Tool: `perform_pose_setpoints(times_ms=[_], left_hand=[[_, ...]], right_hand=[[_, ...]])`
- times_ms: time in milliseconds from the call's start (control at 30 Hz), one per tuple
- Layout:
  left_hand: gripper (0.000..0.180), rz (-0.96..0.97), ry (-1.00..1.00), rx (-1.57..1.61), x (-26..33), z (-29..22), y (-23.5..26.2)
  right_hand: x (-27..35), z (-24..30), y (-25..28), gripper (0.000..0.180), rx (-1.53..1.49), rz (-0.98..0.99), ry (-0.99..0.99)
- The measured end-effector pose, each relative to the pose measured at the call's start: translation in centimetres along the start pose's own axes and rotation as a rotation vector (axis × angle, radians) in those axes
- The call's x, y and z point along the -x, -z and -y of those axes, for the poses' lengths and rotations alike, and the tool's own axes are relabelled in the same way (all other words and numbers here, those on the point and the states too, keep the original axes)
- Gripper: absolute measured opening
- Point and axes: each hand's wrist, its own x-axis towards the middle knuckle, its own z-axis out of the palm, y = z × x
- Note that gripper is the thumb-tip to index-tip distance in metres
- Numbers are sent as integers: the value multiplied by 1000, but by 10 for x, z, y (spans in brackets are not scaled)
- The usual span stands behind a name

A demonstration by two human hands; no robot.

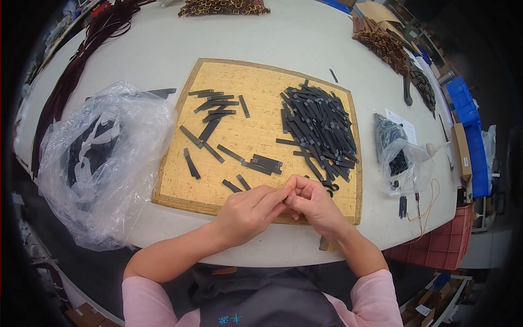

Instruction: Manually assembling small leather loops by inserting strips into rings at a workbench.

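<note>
Over the front edge of a yellow board point(250, 136), my left hand point(248, 210) and my right hand point(313, 204) meet, their fingertips pinched together. Whatever lies between the fingers is hidden; only a tiny dark bit shows. Just beyond my right hand are a few small black rings point(330, 187). A large heap of short black strips point(318, 125) covers the board's right side. Several loose black strips point(210, 128) are scattered over its left and middle, some near my left hand.
At left, a crumpled clear plastic bag point(109, 158) holds dark material. A smaller clear bag point(400, 163) with black pieces lies at right. Long dark-red straps point(81, 60) hang along the far left. Bundles of brown straps with metal buckles point(223, 6) sit at the back.
</note>
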Motion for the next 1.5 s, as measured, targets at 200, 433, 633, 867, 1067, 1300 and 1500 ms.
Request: perform_pose_setpoints(times_ms=[200, 433, 633, 867, 1067, 1300, 1500], left_hand=[[38, -6, 17, 2, -3, -1, 3], [38, -8, 10, -5, -2, 2, 3], [38, 8, 2, -35, -2, 0, 4], [40, 11, -9, -63, 1, 1, -1], [38, -8, -20, -46, 2, 2, -2], [39, -12, 40, 7, -1, 3, 3], [39, 1, 18, 67, -5, -3, 3]], right_hand=[[2, 11, -1, 12, 31, -17, -60], [0, 6, 1, 12, 76, -15, -11], [1, 5, -7, 7, 142, -66, -17], [0, -4, -18, 5, 257, -148, 75], [-1, -9, -18, 5, 274, -132, 109], [3, 9, -1, 17, 62, -41, -19], [6, 14, 5, 11, -2, 13, -30]])
